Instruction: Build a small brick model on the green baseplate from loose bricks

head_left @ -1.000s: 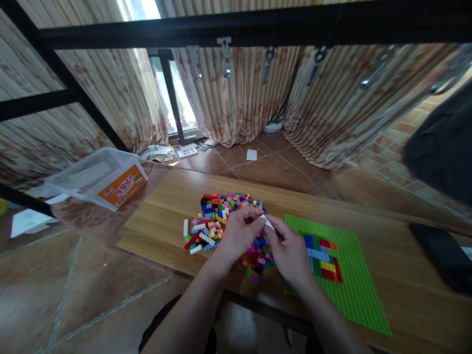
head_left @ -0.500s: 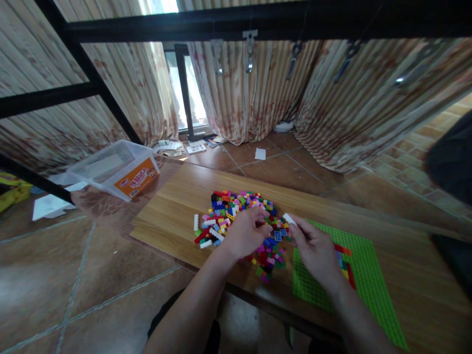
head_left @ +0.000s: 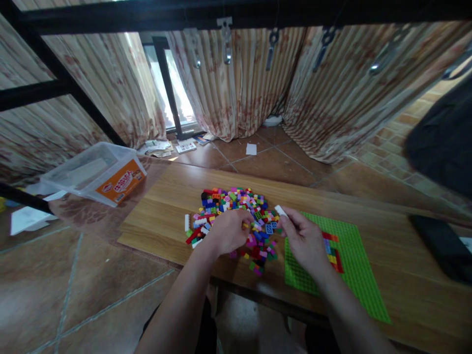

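Pinching a white brick [head_left: 280,211], the right hand [head_left: 304,241] is hovering at the ten o'clock edge of a partly bricked green baseplate [head_left: 363,287]. Left hand [head_left: 230,230], grip unclear, is reaching over unplaced loose bricks [head_left: 260,235] at nine o'clock.

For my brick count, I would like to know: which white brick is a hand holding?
The white brick in the right hand; the white bricks at the left side of the colourful pile lie unheld.
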Motion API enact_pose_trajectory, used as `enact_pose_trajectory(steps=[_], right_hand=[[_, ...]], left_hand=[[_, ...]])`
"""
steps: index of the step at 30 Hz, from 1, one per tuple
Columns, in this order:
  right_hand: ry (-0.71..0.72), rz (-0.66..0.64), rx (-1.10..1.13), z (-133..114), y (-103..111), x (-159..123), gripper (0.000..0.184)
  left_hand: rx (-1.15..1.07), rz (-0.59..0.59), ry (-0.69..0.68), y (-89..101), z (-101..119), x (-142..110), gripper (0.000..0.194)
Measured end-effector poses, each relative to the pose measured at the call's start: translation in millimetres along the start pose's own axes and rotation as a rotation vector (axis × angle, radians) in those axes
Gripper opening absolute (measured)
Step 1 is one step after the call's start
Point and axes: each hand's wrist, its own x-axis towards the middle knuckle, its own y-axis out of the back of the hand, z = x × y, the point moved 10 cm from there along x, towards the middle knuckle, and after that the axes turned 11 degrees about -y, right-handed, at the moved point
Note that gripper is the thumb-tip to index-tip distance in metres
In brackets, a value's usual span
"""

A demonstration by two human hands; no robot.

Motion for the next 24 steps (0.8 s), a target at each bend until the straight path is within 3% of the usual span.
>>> enact_pose_trajectory(steps=[6,9,13,15,17,19,24], right_hand=[[0.000,-0.014,-0.008,3.8,-1.4,-0.1,0.041],[-0.008,-0.004,-0.003,6.3,-0.5,-0.2,0.042],[-0.016,-0.004,-0.011,8.7,0.6,-0.4,0.042],[-0.027,-0.003,-0.014,10.2,1.7,-0.6,0.042],[-0.037,-0.001,-0.011,11.7,3.0,-0.9,0.043],[-0.039,0.000,-0.013,12.5,3.9,-1.1,0.044],[-0.030,0.002,-0.006,15.8,4.8,-0.9,0.045]], left_hand=[[-0.126,0.067,-0.037,9.8,-0.3,1.3,0.022],[-0.162,0.196,-0.008,28.5,-10.4,2.6,0.020],[-0.083,0.469,0.164,74.6,-55.5,-5.0,0.024],[0.045,0.644,0.375,100.6,-90.0,-21.1,0.031],[0.117,0.649,0.456,107.8,-113.2,-24.3,0.035],[0.123,0.589,0.484,102.6,-129.8,-20.5,0.035],[0.225,0.448,0.485,85.1,-134.3,-7.4,0.037]])
